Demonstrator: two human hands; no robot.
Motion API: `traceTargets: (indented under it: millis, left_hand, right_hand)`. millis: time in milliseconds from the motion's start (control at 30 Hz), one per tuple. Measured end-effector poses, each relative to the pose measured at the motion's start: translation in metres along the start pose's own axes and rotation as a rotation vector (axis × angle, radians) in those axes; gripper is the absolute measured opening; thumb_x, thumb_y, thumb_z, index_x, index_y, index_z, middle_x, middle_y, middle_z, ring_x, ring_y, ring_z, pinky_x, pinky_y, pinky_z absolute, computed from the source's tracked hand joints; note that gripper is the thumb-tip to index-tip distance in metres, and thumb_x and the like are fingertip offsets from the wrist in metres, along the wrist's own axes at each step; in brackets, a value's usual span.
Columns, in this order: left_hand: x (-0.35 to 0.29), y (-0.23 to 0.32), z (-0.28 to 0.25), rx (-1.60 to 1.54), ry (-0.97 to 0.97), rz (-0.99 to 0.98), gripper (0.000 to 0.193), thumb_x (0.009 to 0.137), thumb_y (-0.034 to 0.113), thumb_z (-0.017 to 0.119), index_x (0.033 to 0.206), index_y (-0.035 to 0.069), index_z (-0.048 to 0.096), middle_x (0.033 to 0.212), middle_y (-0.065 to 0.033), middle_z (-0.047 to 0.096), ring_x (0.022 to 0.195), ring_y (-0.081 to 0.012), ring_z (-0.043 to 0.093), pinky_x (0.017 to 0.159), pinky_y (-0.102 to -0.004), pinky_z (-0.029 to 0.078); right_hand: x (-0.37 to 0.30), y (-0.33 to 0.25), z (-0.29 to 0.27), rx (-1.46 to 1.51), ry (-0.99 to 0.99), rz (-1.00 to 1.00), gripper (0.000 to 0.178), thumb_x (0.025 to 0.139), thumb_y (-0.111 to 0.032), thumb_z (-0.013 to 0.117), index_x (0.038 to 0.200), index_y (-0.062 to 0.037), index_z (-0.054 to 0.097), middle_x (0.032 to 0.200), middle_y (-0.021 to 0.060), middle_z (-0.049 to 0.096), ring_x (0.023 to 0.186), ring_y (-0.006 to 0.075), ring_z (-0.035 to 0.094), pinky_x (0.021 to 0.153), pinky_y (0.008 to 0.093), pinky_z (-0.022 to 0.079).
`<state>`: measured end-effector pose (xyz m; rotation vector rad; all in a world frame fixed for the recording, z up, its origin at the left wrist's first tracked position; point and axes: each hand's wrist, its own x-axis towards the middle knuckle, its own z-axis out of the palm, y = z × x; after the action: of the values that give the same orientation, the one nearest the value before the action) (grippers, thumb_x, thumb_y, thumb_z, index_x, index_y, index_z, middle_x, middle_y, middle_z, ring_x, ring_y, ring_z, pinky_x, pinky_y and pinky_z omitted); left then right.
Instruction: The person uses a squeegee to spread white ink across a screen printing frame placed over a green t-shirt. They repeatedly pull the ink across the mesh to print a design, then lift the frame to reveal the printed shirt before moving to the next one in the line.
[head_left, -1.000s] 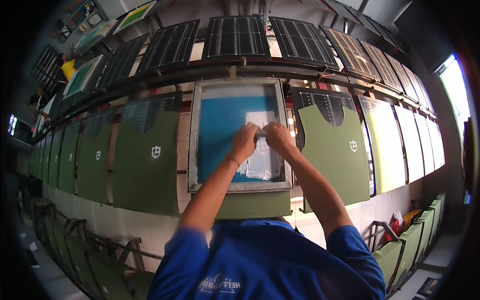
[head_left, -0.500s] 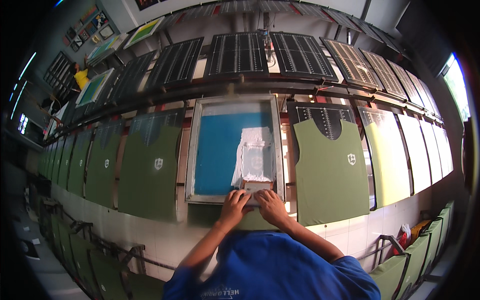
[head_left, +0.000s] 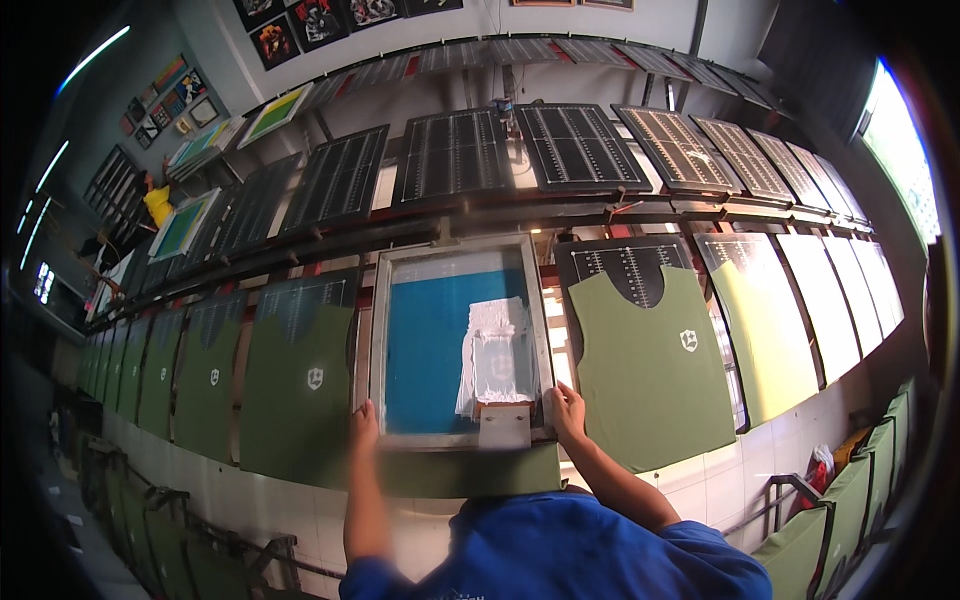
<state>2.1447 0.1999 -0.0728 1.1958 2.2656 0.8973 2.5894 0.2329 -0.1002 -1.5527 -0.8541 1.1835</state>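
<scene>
A screen printing frame (head_left: 545, 340) with blue mesh lies over a green shirt panel (head_left: 470, 472) in front of me. My left hand (head_left: 365, 425), somewhat blurred, is closed at the frame's left edge near its front corner. At the right edge, my right hand (head_left: 568, 410) grips the frame with bent fingers. White ink (head_left: 478, 350) is smeared over the right part of the mesh, around a small shield design. Against the frame's front inner edge rests a squeegee (head_left: 505, 427) with a pale handle, held by neither hand.
On the right, a green shirt panel (head_left: 655, 380) with a white shield print lies on a board, beside a yellow panel (head_left: 765, 335). More printed green panels (head_left: 295, 390) line the left. Black boards (head_left: 450, 155) stand beyond a rail. A person in yellow (head_left: 158, 205) is far left.
Both hands have let go of the squeegee and moved apart to the frame's sides. The squeegee stays at the front of the mesh. The whole view has shifted and tilted slightly.
</scene>
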Motion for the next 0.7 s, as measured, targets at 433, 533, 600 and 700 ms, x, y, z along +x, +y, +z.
traceTargets:
  millis: [433, 533, 600, 700]
  left_hand:
    - [-0.040, 0.031, 0.000, -0.104, 0.058, 0.066, 0.058, 0.103, 0.048, 0.044, 0.090, -0.007, 0.059, 0.088, -0.0207, 0.061, 0.081, -0.0294, 0.055, 0.078, -0.0426, 0.043]
    - [-0.089, 0.083, 0.024, -0.134, 0.040, 0.005, 0.058, 0.103, 0.049, 0.045, 0.094, -0.007, 0.061, 0.091, -0.0186, 0.063, 0.087, -0.0289, 0.056, 0.082, -0.0412, 0.044]
    - [-0.121, 0.133, 0.047, -0.203, -0.059, -0.083, 0.058, 0.102, 0.049, 0.046, 0.099, -0.007, 0.062, 0.095, -0.0179, 0.064, 0.092, -0.0282, 0.057, 0.086, -0.0404, 0.044]
    - [-0.168, 0.177, 0.112, -0.346, -0.097, -0.051, 0.052, 0.103, 0.045, 0.048, 0.102, -0.006, 0.063, 0.096, -0.0156, 0.064, 0.090, -0.0242, 0.057, 0.085, -0.0385, 0.045]
  right_hand:
    - [-0.002, -0.040, -0.037, 0.037, 0.061, 0.082, 0.041, 0.097, -0.021, 0.063, 0.125, 0.0081, 0.062, 0.102, 0.0086, 0.070, 0.091, 0.0139, 0.062, 0.081, 0.0273, 0.049]
    - [-0.003, -0.062, -0.102, 0.038, 0.069, 0.104, 0.039, 0.097, -0.020, 0.063, 0.124, 0.0076, 0.063, 0.105, 0.0090, 0.070, 0.094, 0.0144, 0.063, 0.085, 0.0280, 0.049]
    - [0.004, -0.071, -0.160, 0.017, 0.100, 0.078, 0.038, 0.096, -0.021, 0.063, 0.122, 0.0067, 0.064, 0.102, 0.0078, 0.070, 0.090, 0.0130, 0.063, 0.081, 0.0271, 0.049]
    - [0.028, -0.081, -0.252, 0.007, 0.159, 0.033, 0.034, 0.096, -0.022, 0.064, 0.117, 0.0052, 0.067, 0.089, 0.0020, 0.068, 0.074, 0.0072, 0.058, 0.065, 0.0226, 0.046]
